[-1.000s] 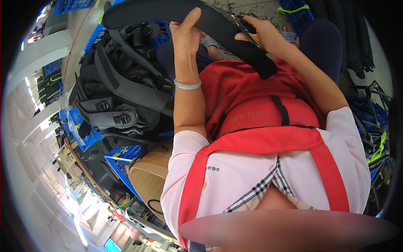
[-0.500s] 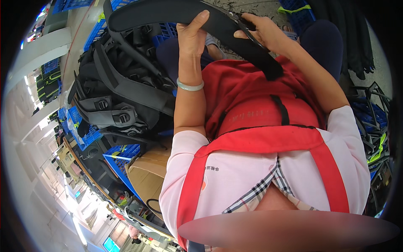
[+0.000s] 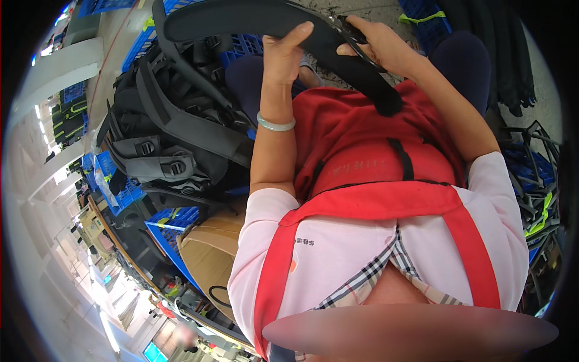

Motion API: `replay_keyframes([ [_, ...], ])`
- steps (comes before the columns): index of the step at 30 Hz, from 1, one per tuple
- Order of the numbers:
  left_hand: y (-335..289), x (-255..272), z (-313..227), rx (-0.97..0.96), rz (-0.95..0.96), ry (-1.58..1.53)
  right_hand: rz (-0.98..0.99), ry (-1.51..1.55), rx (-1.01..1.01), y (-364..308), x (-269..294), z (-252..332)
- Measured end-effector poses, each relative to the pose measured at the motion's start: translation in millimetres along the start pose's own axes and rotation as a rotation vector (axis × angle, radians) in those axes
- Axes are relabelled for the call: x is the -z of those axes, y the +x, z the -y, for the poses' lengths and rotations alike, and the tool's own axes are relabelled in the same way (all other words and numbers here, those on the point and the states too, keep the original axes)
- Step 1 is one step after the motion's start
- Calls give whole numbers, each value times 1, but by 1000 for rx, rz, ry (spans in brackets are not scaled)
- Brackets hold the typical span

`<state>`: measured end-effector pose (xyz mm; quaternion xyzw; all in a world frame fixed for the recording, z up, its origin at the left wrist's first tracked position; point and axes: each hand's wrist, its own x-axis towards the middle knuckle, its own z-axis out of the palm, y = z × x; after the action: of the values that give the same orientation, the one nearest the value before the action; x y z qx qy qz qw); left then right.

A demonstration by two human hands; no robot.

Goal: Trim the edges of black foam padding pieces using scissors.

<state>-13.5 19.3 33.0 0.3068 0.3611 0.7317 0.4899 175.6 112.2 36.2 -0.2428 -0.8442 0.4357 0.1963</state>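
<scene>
A long, curved black padded backpack strap (image 3: 241, 19) stretches across the top of the view, its lower end over my red apron. My left hand (image 3: 285, 53) is closed round the strap's near edge, thumb lying on top and fingers hidden beneath. At the strap's other edge, my right hand (image 3: 383, 48) is closed on a pair of dark, shiny scissors (image 3: 353, 33). The scissors' blades lie along the strap's far edge; how far they are parted I cannot make out.
Black and grey backpacks (image 3: 199, 130) are heaped at my left, by blue crates (image 3: 172, 220) and a cardboard box (image 3: 208, 250). Dark straps (image 3: 512, 66) hang at the far right. Another blue crate (image 3: 425, 21) stands beyond my right knee. Dark scraps litter the floor.
My left hand and the strap have shifted slightly right and down. The scissors in my right hand stay at the strap's far edge.
</scene>
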Motion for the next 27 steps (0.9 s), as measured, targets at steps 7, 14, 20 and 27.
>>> replay_keyframes([
  [7, 1, -1, -8, -35, -13, 4, 93, -9, -73, 1, 4, -5],
  [14, 2, 10, -9, -52, -105, -90, 61, -31, 2, -8, -3, 8],
  [20, 1, 6, -9, 6, -74, -109, 137, 40, -49, -6, -4, -3],
  [27, -3, -4, -6, 13, -74, -68, 98, -90, -30, -8, 4, -2],
])
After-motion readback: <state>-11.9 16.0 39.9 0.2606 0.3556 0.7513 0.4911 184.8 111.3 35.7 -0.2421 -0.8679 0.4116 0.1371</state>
